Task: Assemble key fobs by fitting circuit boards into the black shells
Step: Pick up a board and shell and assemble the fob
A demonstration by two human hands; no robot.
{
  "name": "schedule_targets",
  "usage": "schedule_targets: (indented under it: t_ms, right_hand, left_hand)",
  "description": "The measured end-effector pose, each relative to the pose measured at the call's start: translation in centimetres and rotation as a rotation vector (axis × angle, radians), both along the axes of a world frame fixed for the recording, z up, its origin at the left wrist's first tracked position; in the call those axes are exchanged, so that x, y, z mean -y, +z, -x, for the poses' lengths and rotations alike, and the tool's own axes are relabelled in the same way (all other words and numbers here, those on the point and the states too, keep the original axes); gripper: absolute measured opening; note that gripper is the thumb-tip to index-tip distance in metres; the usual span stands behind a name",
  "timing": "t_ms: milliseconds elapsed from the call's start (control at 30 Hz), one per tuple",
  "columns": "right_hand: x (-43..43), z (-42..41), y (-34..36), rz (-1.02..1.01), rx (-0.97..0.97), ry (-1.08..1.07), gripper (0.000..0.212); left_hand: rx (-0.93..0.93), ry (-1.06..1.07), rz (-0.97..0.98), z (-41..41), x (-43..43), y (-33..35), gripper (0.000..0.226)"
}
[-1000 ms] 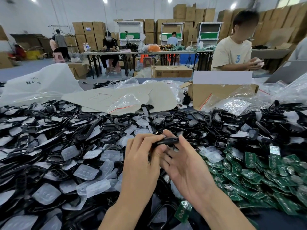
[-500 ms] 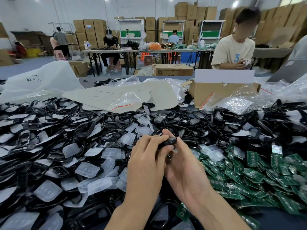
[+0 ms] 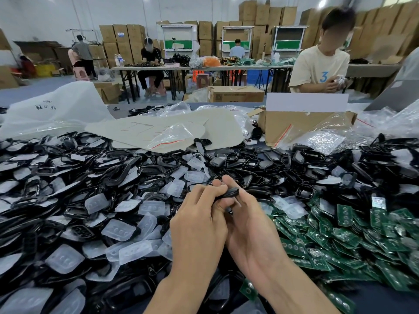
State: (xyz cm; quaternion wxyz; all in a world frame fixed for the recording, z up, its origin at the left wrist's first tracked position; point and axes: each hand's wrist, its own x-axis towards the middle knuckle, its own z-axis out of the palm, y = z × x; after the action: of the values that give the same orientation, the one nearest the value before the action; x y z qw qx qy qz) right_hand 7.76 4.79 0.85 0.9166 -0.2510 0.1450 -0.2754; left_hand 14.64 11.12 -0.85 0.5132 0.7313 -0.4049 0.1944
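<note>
Both my hands are up in front of me, pressed close together over the table, and between them I hold one black shell [image 3: 227,193]. It sits edge-on to my eyes, so I cannot tell what is inside it. My left hand [image 3: 199,225] has its fingers curled over the shell's near end, knuckles towards me. My right hand [image 3: 251,230] pinches the other end, with the thumb lying along the top and the fingertips tucked underneath. The two hands touch at the heels and fingers, and the shell is lifted off the heap below. Under and to the left of my hands spreads the pile of black shells [image 3: 127,168], loose frames and backs lying every way, mixed with translucent button pads [image 3: 120,230] that are thickest just left of my left wrist. To the right of my right hand lies the heap of green circuit boards [image 3: 353,234], overlapping one another down to the table's near edge, and one stray board shows by my right forearm. Beyond the shells lies a pale grey card sheet [image 3: 140,130] with a clear plastic bag [image 3: 179,134] on it, and to its right stands an open cardboard box [image 3: 301,123] among more crumpled bags. Across the table a person in a cream T-shirt [image 3: 319,64] sits with something held in both hands – too blurred for me to name.
</note>
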Motion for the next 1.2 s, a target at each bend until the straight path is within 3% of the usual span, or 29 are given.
schedule_targets:
  t_ms: [300,467,533,667,767,967,1100,1200]
  right_hand:
    - [0.2,0.1,-0.1,0.129,-0.057,-0.024,0.031]
    - [0.5,0.1,-0.7,0.564,-0.153,-0.113,0.033]
    - [0.7,0.3,-0.8,0.703,-0.220,-0.150,0.032]
    - [1.5,0.7,-0.9,0.815,-0.262,-0.118,0.041]
    - [2.1,0.9,-0.9,0.848,-0.232,-0.110,0.038]
    - [2.6,0.6,-1.2,0.776,-0.169,-0.167,0.030]
    - [2.8,0.5,-1.4,0.591,-0.122,-0.209,0.025]
    - [2.1,0.4,-1.2,0.421,-0.032,-0.087,0.033]
  left_hand:
    - [-0.062,-0.089,-0.027,-0.2,-0.1,0.1,0.015]
    - [-0.488,-0.315,0.184,-0.8,-0.3,0.8,0.020]
    - [-0.628,-0.366,0.278,-1.1,-0.2,0.8,0.013]
    - [-0.828,-0.433,0.341,-1.7,-0.1,0.7,0.027]
    - [-0.903,-0.516,0.309,-1.8,0.0,0.9,0.024]
    - [-0.759,-0.647,0.177,-1.2,-0.3,1.0,0.027]
    - [-0.327,-0.476,0.006,-0.7,-0.1,0.7,0.027]
    - [-0.218,-0.383,0.012,-0.9,-0.1,0.4,0.033]
